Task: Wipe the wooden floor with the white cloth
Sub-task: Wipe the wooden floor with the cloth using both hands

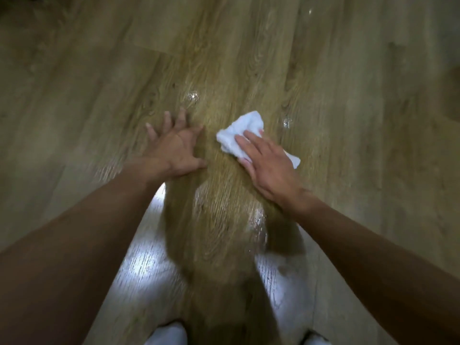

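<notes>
A crumpled white cloth [242,131] lies on the wooden floor [224,66] a little right of centre. My right hand [267,165] rests flat on top of it, fingers stretched over the cloth and pressing it down; part of the cloth pokes out beyond the fingertips and by the thumb side. My left hand [174,148] is planted on the bare boards to the left of the cloth, fingers spread, holding nothing. Both forearms reach in from the bottom corners.
Small wet glints show on the boards at a drop [193,97] ahead of my left hand and another drop [287,122] right of the cloth. A wet sheen [257,225] lies nearer me. White-clad knees [166,334] sit at the bottom edge.
</notes>
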{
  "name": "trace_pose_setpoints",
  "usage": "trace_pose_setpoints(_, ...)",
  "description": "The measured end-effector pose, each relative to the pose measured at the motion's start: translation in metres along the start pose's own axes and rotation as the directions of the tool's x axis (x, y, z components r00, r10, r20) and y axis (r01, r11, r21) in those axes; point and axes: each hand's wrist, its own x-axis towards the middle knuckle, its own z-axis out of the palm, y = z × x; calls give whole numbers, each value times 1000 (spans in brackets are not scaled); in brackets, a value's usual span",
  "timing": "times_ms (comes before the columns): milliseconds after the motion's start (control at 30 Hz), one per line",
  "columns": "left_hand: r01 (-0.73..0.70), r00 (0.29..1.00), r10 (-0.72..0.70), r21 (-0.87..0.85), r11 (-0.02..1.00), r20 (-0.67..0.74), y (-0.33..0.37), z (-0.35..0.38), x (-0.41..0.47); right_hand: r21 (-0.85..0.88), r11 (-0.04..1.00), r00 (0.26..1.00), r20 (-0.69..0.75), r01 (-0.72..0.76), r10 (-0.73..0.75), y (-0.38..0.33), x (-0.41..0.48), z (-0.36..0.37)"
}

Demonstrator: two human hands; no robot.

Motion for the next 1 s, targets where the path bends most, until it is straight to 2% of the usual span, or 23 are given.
trace_pose_setpoints(33, -65, 997, 64, -16, 998, -43, 6, 4, 1, 25, 999, 999, 10, 30, -30, 12, -10, -6)
trace_pose_setpoints(67, -103, 993, 101, -32, 994, -56, 13, 7, 4, 52, 999, 1000, -4, -5, 5, 25, -13, -11)
trace_pose_setpoints(133, -109, 994, 109, -31, 994, -8, 20, 14, 8, 93, 977, 971, -126, -194, 205, 47, 5, -17)
trace_pose_setpoints(200, -87, 996, 85, 53, 995, 38, 20, 22, 10, 74, 910, 889, -194, -408, 414, 51, 45, -15)
trace_pose_setpoints(267, -78, 996, 71, 163, 984, 47, 18, 29, 10, 64, 877, 855, -198, -476, 479, 31, 70, -10)
trace_pose_setpoints(333, -69, 997, 63, 217, 974, 33, 17, 31, 9, 113, 924, 913, -152, -364, 378, 3, 63, -2)
trace_pose_setpoints(400, -63, 998, 58, 216, 974, 29, 18, 31, 9, 94, 986, 989, -52, -136, 142, -21, 18, 6)
trace_pose_setpoints(467, -61, 998, 59, 189, 980, 17, 19, 32, 9, 65, 998, 1000, 3, 19, -20, -16, -26, 5)
trace_pose_setpoints(500, -60, 998, 59, 179, 982, 10, 19, 32, 9, 95, 995, 1000, -7, 1, 0, -2, -33, -2)
trace_pose_setpoints(567, -46, 999, 43, 178, 983, 21, 19, 31, 10, 109, 981, 982, -83, -159, 168, 40, -29, -12)
trace_pose_setpoints(667, -40, 999, 33, 184, 982, 44, 19, 30, 11, 105, 892, 877, -166, -439, 451, 100, 6, -31)
trace_pose_setpoints(767, -42, 999, 35, 183, 982, 40, 21, 30, 11, 143, 852, 837, -167, -503, 522, 80, 19, -22)
trace_pose_setpoints(800, -42, 999, 36, 176, 984, 36, 21, 30, 11, 186, 852, 845, -140, -490, 517, 56, 10, -16)
trace_pose_setpoints(833, -40, 999, 35, 169, 985, 29, 22, 30, 11, 199, 889, 888, -131, -412, 441, 34, -3, -7)
trace_pose_setpoints(867, -35, 999, 32, 167, 985, 22, 22, 30, 12, 122, 958, 957, -105, -259, 272, 12, -21, -2)
trace_pose_setpoints(900, -31, 999, 28, 173, 984, 17, 22, 30, 12, 66, 994, 991, -90, -92, 98, -1, -37, 1)
trace_pose_setpoints(967, -23, 1000, 22, 183, 983, 13, 23, 30, 13, 67, 994, 995, -40, 90, -88, 18, -50, -8)
trace_pose_setpoints(1000, -24, 1000, 21, 179, 984, 15, 23, 30, 13, 89, 992, 995, -57, 88, -83, 39, -46, -13)
